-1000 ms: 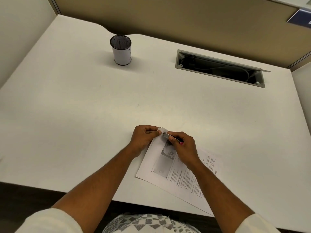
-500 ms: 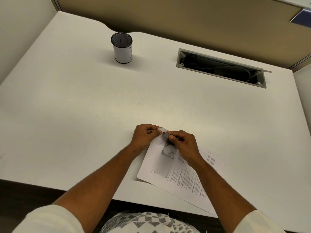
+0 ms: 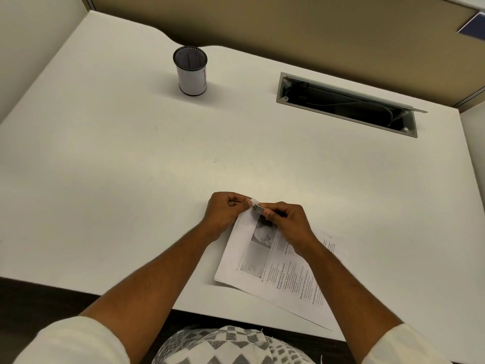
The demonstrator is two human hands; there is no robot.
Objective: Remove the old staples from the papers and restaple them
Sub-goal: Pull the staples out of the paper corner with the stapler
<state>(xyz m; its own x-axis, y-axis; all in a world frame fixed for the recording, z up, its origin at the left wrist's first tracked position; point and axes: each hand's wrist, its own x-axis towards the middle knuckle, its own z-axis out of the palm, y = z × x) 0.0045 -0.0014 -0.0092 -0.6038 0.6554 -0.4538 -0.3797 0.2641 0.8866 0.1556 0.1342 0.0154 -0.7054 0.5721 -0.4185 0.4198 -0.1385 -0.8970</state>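
Nearest, at the bottom edge, lie a patterned grey-and-white fabric [image 3: 231, 348] and two cream sleeves, one on each forearm. Just beyond, a thin stack of white printed papers [image 3: 275, 274] with black text and greyscale photographs lies flat and askew on the smooth matte white desk [image 3: 118, 166], its near corner close to the desk's front edge and its far corner lifted between the hands. The left hand [image 3: 225, 208] has its fingers curled and pinches that raised far corner between thumb and fingertips, so the paper bends up off the desk there. The right hand [image 3: 287, 219] rests over the upper part of the top sheet with fingers curled tight round a small silver metal staple remover [image 3: 258, 208]; only its shiny rectangular tip shows past the thumb and forefinger, the remainder hidden in the hand. That tip sits right at the pinched corner, touching or almost touching the left fingertips; the staple itself is too small to make out.

Farther back on the right, a long grey-framed rectangular cable slot [image 3: 346, 105] is cut into the desk, dark inside with pale cables showing. Far left stands an upright cylindrical pen cup [image 3: 191, 72] of black mesh wrapped in white paper. Behind runs a tan partition wall [image 3: 262, 22].
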